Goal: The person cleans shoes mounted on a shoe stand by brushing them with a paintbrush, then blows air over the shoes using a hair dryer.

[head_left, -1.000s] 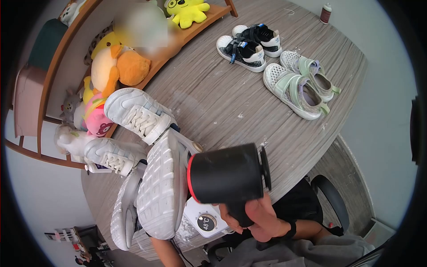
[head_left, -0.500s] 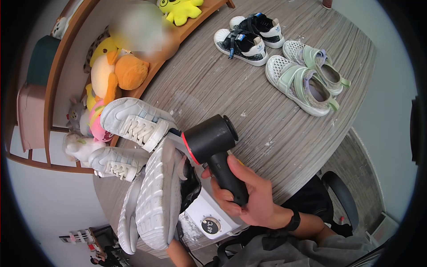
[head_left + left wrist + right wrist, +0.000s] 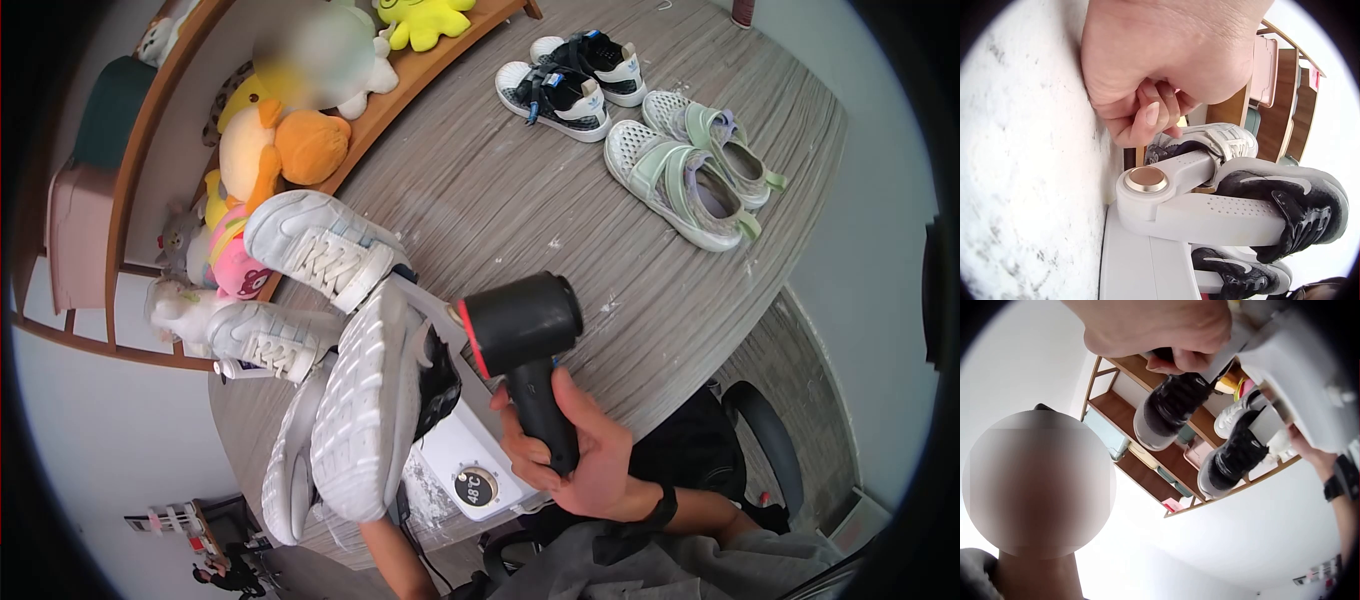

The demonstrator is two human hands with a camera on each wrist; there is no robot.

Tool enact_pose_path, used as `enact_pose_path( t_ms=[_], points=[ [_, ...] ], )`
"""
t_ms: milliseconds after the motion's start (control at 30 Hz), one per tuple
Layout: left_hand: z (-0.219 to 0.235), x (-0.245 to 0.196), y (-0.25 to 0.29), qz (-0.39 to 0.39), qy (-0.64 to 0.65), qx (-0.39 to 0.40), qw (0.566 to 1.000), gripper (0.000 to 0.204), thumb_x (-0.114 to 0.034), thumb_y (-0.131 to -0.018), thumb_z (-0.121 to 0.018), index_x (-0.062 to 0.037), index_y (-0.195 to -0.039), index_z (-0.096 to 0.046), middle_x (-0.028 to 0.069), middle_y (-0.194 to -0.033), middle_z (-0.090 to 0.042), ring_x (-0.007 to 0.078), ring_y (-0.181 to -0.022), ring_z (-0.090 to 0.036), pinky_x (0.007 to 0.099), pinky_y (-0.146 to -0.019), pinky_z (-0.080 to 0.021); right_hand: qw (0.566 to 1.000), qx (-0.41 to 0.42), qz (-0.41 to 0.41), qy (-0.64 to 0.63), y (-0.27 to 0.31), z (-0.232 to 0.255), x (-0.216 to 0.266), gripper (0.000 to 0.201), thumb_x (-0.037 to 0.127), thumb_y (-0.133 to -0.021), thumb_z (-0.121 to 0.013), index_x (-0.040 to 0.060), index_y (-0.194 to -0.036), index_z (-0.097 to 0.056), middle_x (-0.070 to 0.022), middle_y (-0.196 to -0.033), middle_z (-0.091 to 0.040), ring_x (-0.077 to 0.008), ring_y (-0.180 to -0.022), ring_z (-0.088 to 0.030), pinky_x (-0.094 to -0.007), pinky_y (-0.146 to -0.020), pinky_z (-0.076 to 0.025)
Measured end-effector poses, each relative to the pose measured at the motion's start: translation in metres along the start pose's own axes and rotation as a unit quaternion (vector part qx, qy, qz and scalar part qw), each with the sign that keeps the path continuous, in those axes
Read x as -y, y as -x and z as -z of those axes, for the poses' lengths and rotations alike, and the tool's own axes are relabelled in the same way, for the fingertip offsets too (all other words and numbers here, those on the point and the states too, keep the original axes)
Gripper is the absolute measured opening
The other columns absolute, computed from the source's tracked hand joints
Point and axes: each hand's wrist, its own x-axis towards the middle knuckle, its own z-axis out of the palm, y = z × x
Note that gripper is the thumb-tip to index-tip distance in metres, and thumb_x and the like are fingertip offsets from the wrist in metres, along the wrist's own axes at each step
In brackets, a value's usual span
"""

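My right hand (image 3: 590,450) grips the handle of a black blower (image 3: 520,322) with a red rim, beside a white shoe dryer (image 3: 492,450) whose dial reads 48°C. Two black sneakers with white soles (image 3: 368,410) hang on its lower arms, and two white laced shoes (image 3: 318,250) on the others. In the left wrist view my left hand (image 3: 1166,62) is low beside the dryer's hinge (image 3: 1146,179), fingers loosely curled, with nothing visible in them. The head view shows only the left forearm (image 3: 395,560); the shoes hide the hand.
Black-and-white shoes (image 3: 565,95) and mint-strapped shoes (image 3: 680,175) stand on the wood-patterned table (image 3: 480,195). Plush toys (image 3: 312,147) line a shelf at the left. A chair (image 3: 765,435) is at the lower right.
The blower moved up and left toward the shoes, then back right and slightly down. It is now farther from the near sole, still in my right hand.
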Motion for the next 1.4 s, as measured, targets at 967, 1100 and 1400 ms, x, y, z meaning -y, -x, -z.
enact_pose_path(
  t_ms=[967, 1100, 1400],
  points=[
    [-0.062, 0.029, -0.039, 0.088, 0.707, -0.048, 0.700, 0.042, -0.018, -0.100, -0.058, -0.0051, -0.140, -0.052, 0.0109, -0.136, -0.060, 0.0223, -0.123, -0.059, 0.0376, -0.105, -0.048, 0.954, 0.210, 0.142, 0.159, 0.044, -0.038, -0.097, 0.057, 0.055, -0.105, -0.036, 0.0095, -0.138, -0.034, -0.0123, -0.098, -0.050, -0.0264, -0.084, -0.057, -0.0458, -0.076, -0.049],
    [-0.068, 0.034, -0.022, 0.119, 0.767, -0.046, 0.629, 0.041, -0.020, -0.102, -0.055, -0.0041, -0.139, -0.052, 0.0114, -0.135, -0.060, 0.0224, -0.122, -0.060, 0.0377, -0.104, -0.049, 0.934, 0.134, 0.153, 0.295, 0.052, -0.032, -0.096, 0.060, 0.052, -0.104, -0.042, 0.0070, -0.143, -0.031, -0.0138, -0.102, -0.053, -0.0274, -0.091, -0.059, -0.0479, -0.081, -0.051],
    [-0.075, 0.036, -0.028, 0.149, 0.877, -0.009, 0.457, 0.041, -0.025, -0.105, -0.049, -0.0017, -0.138, -0.053, 0.0127, -0.133, -0.062, 0.0227, -0.119, -0.062, 0.0380, -0.103, -0.052, 0.747, 0.079, 0.181, 0.635, 0.071, 0.008, -0.052, 0.040, 0.011, -0.096, -0.054, -0.0031, -0.132, -0.045, -0.0160, -0.109, -0.060, -0.0220, -0.098, -0.060, -0.0368, -0.091, -0.048]
  ],
)
